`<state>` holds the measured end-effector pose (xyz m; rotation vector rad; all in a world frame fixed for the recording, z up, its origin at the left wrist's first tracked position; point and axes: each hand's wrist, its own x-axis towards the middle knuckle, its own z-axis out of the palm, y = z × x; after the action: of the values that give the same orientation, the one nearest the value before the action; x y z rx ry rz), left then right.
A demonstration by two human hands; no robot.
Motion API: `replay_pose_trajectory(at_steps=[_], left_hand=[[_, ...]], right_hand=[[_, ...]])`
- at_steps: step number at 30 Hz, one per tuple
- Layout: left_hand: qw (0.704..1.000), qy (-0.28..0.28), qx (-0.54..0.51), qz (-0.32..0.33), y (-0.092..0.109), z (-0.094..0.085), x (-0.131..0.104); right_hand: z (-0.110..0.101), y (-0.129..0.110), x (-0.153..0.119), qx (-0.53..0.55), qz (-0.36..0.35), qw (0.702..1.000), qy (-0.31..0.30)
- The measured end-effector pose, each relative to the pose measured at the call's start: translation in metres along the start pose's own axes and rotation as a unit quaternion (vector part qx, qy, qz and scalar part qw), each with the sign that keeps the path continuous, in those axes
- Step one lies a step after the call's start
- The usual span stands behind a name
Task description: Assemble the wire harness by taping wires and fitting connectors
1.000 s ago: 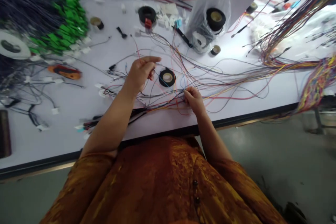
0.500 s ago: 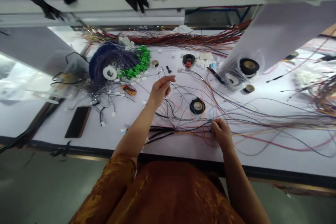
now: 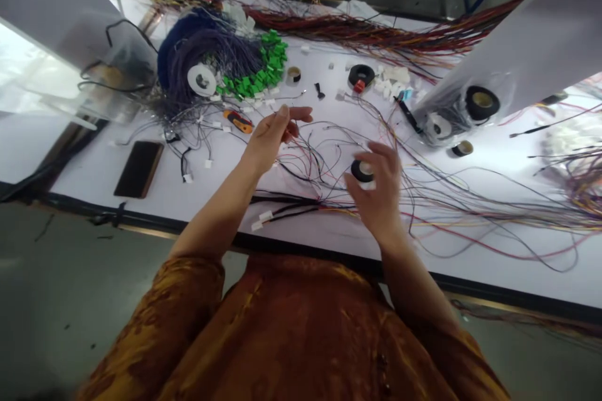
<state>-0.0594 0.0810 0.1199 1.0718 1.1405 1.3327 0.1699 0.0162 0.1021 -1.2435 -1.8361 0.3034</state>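
My left hand (image 3: pixel 269 141) is raised over the left part of the wire harness. Its thumb and curled fingers close on a few thin wires, mostly hidden by the hand. My right hand (image 3: pixel 379 191) is open, fingers apart and slightly blurred, reaching over a roll of black tape (image 3: pixel 358 171) that lies on the wires; I cannot tell whether they touch. Below both hands runs the wire harness (image 3: pixel 338 205), with black-sleeved branches and white connectors (image 3: pixel 261 221) at its left end. Loose wires fan out to the right.
At left lie a phone (image 3: pixel 139 169), an orange cutter (image 3: pixel 239 121) and a coil of purple wires (image 3: pixel 202 44) with green connectors (image 3: pixel 256 72). A bundle of red wires (image 3: pixel 376 34) crosses the back. More tape (image 3: pixel 482 102) sits in a plastic bag at right, near a white upright panel (image 3: pixel 512 31).
My right hand has let go of the wires and moved up and left to the black tape roll, opening. My left hand has shifted slightly left over the harness. The view has tilted down.
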Motion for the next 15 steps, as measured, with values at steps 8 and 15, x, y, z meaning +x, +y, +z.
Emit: replay_pose_trajectory(at_steps=[8,15], left_hand=[[0.999,0.006,0.046,-0.001,-0.003,-0.029,-0.018],[0.945,-0.059,0.322,0.005,-0.07,-0.092,-0.025]], right_hand=[[0.105,-0.038,0.062,0.34,0.142,0.895,-0.251],[0.106,-0.03,0.065,0.387,0.182,0.885,-0.183]])
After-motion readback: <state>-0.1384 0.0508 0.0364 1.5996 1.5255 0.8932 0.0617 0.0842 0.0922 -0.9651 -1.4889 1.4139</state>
